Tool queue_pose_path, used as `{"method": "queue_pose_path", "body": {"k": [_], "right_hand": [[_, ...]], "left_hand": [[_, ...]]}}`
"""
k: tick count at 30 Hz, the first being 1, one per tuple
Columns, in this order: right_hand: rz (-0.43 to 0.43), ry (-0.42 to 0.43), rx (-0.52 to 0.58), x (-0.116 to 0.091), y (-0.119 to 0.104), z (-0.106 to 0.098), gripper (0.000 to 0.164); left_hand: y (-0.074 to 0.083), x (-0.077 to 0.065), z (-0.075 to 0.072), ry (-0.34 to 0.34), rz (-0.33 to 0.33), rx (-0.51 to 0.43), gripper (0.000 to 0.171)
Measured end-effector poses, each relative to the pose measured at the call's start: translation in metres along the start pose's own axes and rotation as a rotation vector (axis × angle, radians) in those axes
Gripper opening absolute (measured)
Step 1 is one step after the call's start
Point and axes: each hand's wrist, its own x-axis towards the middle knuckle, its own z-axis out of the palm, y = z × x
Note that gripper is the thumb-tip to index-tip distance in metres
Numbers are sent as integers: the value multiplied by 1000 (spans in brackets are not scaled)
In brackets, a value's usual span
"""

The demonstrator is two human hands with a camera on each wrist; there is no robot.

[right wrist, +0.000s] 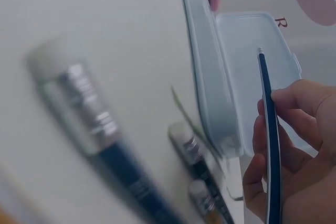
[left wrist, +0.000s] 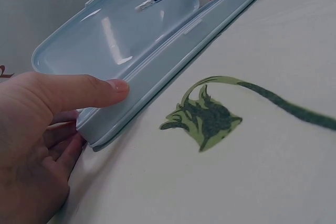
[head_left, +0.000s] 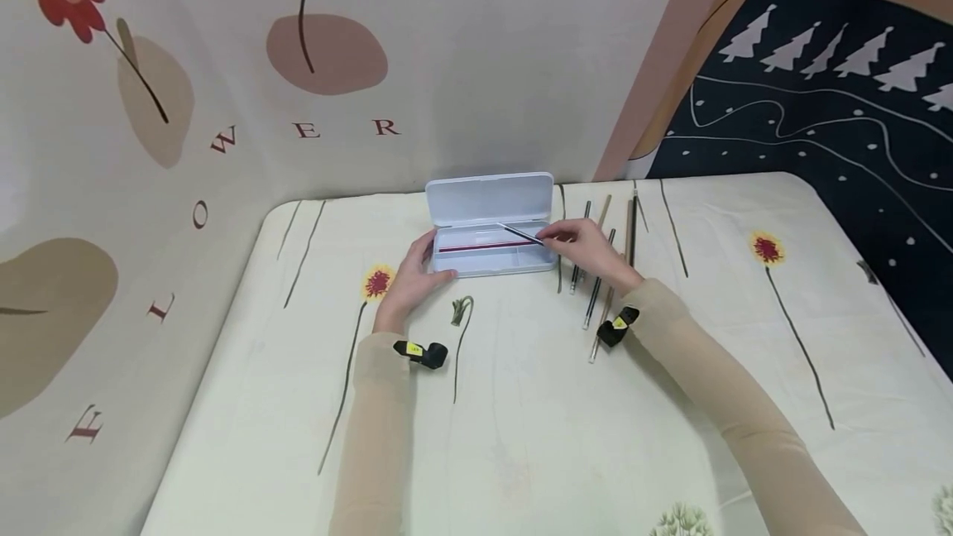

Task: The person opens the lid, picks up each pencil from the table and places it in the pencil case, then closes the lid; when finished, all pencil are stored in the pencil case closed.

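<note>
A pale blue pencil case lies on the cloth with its lid raised at the back. Inside it, along the tray, is a red pencil. My left hand grips the case's left end; in the left wrist view its thumb lies on the front wall, other fingers round the end. Between thumb and fingers, my right hand pinches a dark blue pencil with a white eraser tip. That pencil slants over the right part of the case, eraser end toward the left.
Several loose pencils, dark and wood-coloured, lie right of the case, partly under my right wrist. The tablecloth has printed flowers and stems. A patterned curtain hangs close behind the case, and a dark tree-print cloth is at right.
</note>
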Motion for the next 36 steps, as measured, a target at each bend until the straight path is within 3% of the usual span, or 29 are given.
{"method": "queue_pose_path", "body": {"k": [12,18,27,28,34,36], "right_hand": [[-113,-62,-68,30,-16,16,18],[-124,-93,-52,42,-22,27,18],[-165,-134,-52,54,-19,37,19],[-171,-137,-57,55,-19,39,19],[-210,-146,-87,60,-15,48,17],[-210,-144,-106,62,-15,51,17]], "left_hand": [[2,0,-1,0,-19,17,85],[2,0,0,4,-17,14,85],[1,-1,1,7,-28,17,84],[7,-3,0,3,-27,15,84],[9,-4,0,3,-20,8,84],[2,-2,0,5,-16,11,84]]}}
